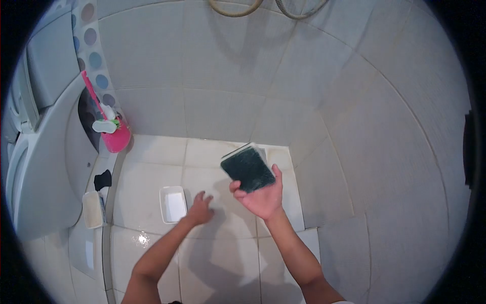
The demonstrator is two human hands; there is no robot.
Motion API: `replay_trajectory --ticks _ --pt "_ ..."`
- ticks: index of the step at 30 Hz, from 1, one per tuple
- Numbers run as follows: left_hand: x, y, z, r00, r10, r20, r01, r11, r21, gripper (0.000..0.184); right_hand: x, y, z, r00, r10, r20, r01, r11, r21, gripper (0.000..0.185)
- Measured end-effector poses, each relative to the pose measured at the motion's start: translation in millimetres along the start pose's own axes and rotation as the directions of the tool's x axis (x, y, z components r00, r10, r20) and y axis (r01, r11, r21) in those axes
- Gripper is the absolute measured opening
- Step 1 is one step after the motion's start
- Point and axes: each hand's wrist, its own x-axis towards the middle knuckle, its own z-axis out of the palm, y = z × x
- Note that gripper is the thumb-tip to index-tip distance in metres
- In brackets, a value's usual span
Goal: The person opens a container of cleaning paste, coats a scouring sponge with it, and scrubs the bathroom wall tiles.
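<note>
A dark green scouring pad (248, 168) with a pale edge rests in my right hand (263, 198), gripped between the thumb and fingers with its dark face toward the camera. My left hand (201, 209) is empty over the tiled floor, its fingers apart. Just left of that hand, a white rectangular tub (173, 204) sits on the floor; its inside looks white.
At the left are a toilet (55, 162), a pink brush holder (117, 138) with a pink-handled brush, a black cloth-like item (103, 180) and another pale tub (93, 209) on a ledge (107, 243). Hoses (235, 13) hang at the top; grey tiled walls enclose the floor.
</note>
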Motion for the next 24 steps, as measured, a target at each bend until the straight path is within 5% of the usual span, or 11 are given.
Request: replay_trajectory --ticks 1,2,4,7,12,14,15,17,21,23,24 --pt "12.9 -23.3 32.7 0.971 -0.024 0.236 -0.032 0.972 0.233 0.088 6.9 -9.3 1.2 0.998 -0.019 0.052 0.016 0.998 0.057 0.054" --pt "10.3 -9.6 27.1 0.971 -0.025 0.237 -0.032 0.971 0.236 0.088 13.2 -21.6 1.7 0.998 -0.020 0.053 0.017 0.998 0.060 0.054" --pt "-6.7 38.6 8.4 0.850 -0.397 0.346 0.284 0.899 0.334 0.121 23.1 -51.4 1.3 0.983 -0.170 -0.071 0.178 0.975 0.132 0.051" --pt "-15.1 47.8 17.0 0.806 -0.452 0.381 0.286 0.862 0.418 0.141 39.1 -99.3 28.2 0.919 -0.371 -0.136 0.295 0.873 -0.389 0.039" --pt "-13.9 54.6 14.9 0.741 -0.516 0.431 0.307 0.830 0.466 0.145 99.0 -163.6 79.8 0.693 -0.717 0.076 0.210 0.099 -0.973 0.041" --pt "-16.5 55.3 13.7 0.765 -0.506 0.398 0.333 0.840 0.428 0.146 131.3 -177.9 99.9 0.485 -0.743 0.461 0.062 -0.497 -0.866 0.042" --pt "-17.3 53.4 14.4 0.766 -0.506 0.395 0.334 0.840 0.428 0.146 147.1 -183.7 112.8 0.484 -0.742 0.463 0.065 -0.498 -0.865 0.042" --pt "-20.4 48.6 17.2 0.802 -0.469 0.368 0.328 0.863 0.385 0.145 175.7 -190.3 130.4 0.321 -0.544 0.776 -0.124 -0.836 -0.535 0.035" --pt "-18.7 47.6 13.9 0.785 -0.472 0.402 0.328 0.867 0.376 0.144 231.7 -182.0 88.9 0.342 -0.315 0.886 -0.087 -0.949 -0.304 0.027" --pt "-17.7 45.4 16.2 0.800 -0.461 0.384 0.323 0.870 0.373 0.144 240.2 -174.5 62.3 0.617 -0.037 0.786 -0.091 -0.996 0.025 0.025" --pt "-16.1 42.7 16.2 0.800 -0.459 0.386 0.317 0.870 0.377 0.144 239.2 -185.0 65.2 0.617 -0.042 0.786 -0.097 -0.995 0.023 0.025"
